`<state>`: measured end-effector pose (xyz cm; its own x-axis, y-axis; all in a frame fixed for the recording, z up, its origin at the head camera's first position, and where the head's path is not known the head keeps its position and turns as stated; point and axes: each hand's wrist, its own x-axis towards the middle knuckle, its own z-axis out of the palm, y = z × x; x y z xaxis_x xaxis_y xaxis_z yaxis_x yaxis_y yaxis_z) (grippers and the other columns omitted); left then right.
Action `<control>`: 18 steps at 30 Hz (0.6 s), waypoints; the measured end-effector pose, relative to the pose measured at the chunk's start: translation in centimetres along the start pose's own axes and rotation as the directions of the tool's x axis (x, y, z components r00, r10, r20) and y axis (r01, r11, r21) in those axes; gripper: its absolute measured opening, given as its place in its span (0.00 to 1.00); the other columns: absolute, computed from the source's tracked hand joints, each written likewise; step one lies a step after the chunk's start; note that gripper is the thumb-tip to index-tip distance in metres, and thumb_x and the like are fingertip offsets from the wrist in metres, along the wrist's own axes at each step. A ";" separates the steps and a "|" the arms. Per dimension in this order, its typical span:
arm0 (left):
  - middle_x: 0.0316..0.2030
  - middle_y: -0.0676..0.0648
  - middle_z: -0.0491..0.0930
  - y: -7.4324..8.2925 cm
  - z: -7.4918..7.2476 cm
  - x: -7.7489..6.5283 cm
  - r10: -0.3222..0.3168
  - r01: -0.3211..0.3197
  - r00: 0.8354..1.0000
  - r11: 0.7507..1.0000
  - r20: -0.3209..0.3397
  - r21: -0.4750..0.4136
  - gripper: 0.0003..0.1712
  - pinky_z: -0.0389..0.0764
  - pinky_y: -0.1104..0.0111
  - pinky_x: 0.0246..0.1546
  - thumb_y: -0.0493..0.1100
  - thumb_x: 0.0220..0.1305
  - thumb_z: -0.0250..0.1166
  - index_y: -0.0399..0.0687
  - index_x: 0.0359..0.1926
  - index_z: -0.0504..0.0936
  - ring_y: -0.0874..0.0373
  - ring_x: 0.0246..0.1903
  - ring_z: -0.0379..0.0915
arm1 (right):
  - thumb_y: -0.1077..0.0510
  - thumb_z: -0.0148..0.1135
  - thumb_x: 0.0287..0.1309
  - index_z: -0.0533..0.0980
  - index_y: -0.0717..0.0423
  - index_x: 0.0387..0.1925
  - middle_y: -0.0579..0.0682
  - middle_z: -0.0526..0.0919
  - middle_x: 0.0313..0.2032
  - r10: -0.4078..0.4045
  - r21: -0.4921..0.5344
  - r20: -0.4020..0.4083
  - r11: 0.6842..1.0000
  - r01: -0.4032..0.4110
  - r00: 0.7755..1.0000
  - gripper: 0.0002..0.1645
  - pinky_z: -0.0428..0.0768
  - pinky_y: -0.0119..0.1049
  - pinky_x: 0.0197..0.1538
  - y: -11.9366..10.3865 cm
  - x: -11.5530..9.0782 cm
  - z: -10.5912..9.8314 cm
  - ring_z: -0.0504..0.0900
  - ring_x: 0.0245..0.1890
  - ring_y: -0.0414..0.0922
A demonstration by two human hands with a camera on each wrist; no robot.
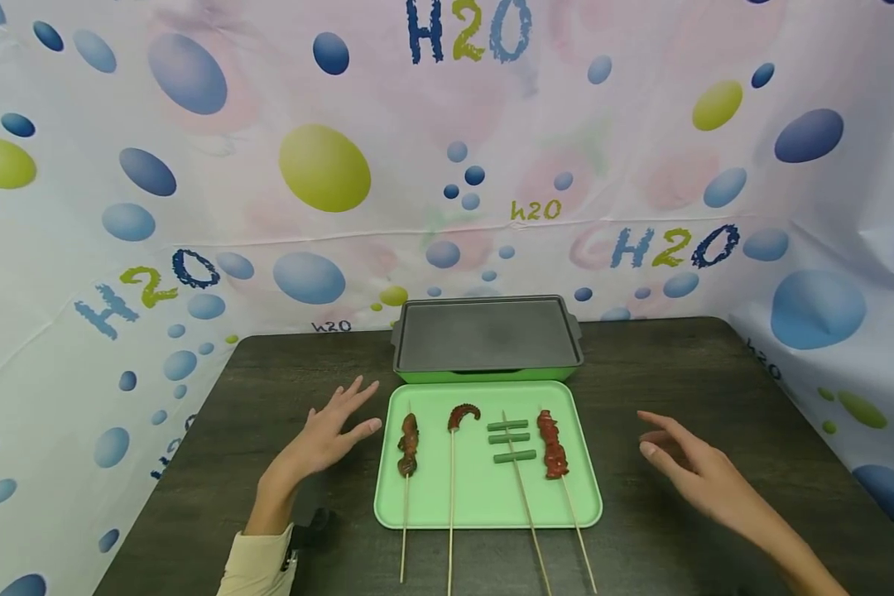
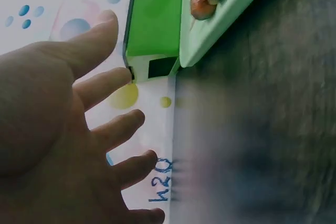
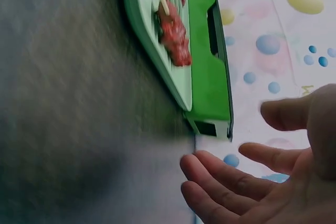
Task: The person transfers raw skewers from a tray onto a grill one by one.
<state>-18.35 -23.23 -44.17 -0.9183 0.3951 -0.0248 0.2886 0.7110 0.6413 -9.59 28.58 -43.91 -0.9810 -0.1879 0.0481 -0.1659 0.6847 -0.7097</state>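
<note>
Head view shows an "H2O" backdrop point(image 1: 447, 116), bench point(image 1: 663, 364), green tray point(image 1: 428, 472), griddle point(image 1: 487, 335), spread left hand point(image 1: 324, 439) and relaxed, part-extended right hand point(image 1: 700, 472) flanking the tray, four skewers point(image 1: 553, 447) on it; wrist views alone reveal the griddle's end opening point(image 2: 160, 67).

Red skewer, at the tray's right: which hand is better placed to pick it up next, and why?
Probably the right hand: it is empty and nearer the red skewer, on that side of the green tray. The left hand, also empty, is across the tray, with three other skewers in between.
</note>
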 end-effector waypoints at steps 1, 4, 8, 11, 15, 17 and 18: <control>0.80 0.34 0.43 0.0 0.1 0.0 -0.005 0.005 1.000 1.000 0.009 -0.006 0.39 0.30 0.20 0.60 0.53 0.78 0.57 0.45 0.81 0.56 0.27 0.77 0.32 | 0.52 0.54 0.79 0.62 0.58 0.76 0.61 0.81 0.56 -0.004 0.026 0.015 1.000 0.004 1.000 0.31 0.84 0.44 0.44 -0.1 -0.2 0.2 0.86 0.48 0.52; 0.80 0.35 0.43 -0.2 0.6 -0.1 -0.021 0.022 0.999 1.000 0.041 -0.010 0.39 0.28 0.19 0.59 0.55 0.79 0.57 0.47 0.81 0.56 0.28 0.77 0.31 | 0.56 0.57 0.77 0.64 0.59 0.75 0.59 0.82 0.55 -0.019 0.087 0.047 0.996 0.015 0.999 0.31 0.84 0.36 0.42 -0.1 -0.8 0.7 0.86 0.46 0.44; 0.81 0.36 0.42 -0.2 1.1 -0.2 -0.031 0.032 0.996 0.999 0.079 -0.017 0.39 0.27 0.19 0.58 0.56 0.79 0.56 0.50 0.82 0.55 0.29 0.77 0.30 | 0.57 0.58 0.76 0.64 0.61 0.74 0.58 0.83 0.53 -0.014 0.133 0.074 0.991 0.004 0.997 0.31 0.84 0.35 0.41 -0.2 -1.5 1.3 0.86 0.44 0.38; 0.80 0.35 0.44 -0.2 1.3 -0.1 -0.022 0.023 0.996 1.000 0.089 -0.008 0.39 0.29 0.18 0.57 0.56 0.78 0.58 0.51 0.81 0.58 0.29 0.77 0.31 | 0.57 0.57 0.76 0.63 0.63 0.74 0.58 0.84 0.52 -0.024 0.160 0.103 0.987 0.007 0.994 0.31 0.84 0.35 0.41 -0.1 -1.9 1.7 0.86 0.44 0.37; 0.79 0.35 0.49 -0.1 1.5 -0.1 -0.028 0.026 0.995 1.000 0.097 0.018 0.37 0.34 0.16 0.55 0.56 0.76 0.60 0.51 0.79 0.64 0.29 0.77 0.36 | 0.59 0.56 0.77 0.61 0.71 0.72 0.60 0.85 0.49 -0.066 0.235 0.184 0.972 0.021 0.981 0.32 0.85 0.35 0.41 0.0 -2.4 2.3 0.87 0.43 0.38; 0.79 0.35 0.51 -0.2 1.6 -0.2 -0.038 0.035 0.994 0.999 0.102 0.030 0.36 0.35 0.15 0.54 0.56 0.75 0.61 0.51 0.78 0.66 0.30 0.77 0.39 | 0.61 0.56 0.77 0.60 0.76 0.71 0.62 0.86 0.48 -0.084 0.297 0.240 0.955 0.010 0.967 0.32 0.86 0.36 0.41 0.2 -2.6 2.6 0.88 0.41 0.40; 0.79 0.35 0.52 -0.2 1.7 -0.2 -0.043 0.039 0.994 0.999 0.105 0.036 0.36 0.35 0.15 0.54 0.55 0.74 0.62 0.51 0.78 0.66 0.30 0.77 0.40 | 0.62 0.55 0.77 0.59 0.78 0.71 0.62 0.86 0.47 -0.095 0.332 0.265 0.943 0.001 0.960 0.32 0.86 0.37 0.40 0.2 -2.7 2.7 0.88 0.41 0.41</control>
<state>-17.79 -22.47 -45.57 -0.8963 0.4232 -0.1325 0.2619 0.7463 0.6120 -6.70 27.31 -46.12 -0.8992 -0.4315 -0.0729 -0.1243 0.4115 -0.9029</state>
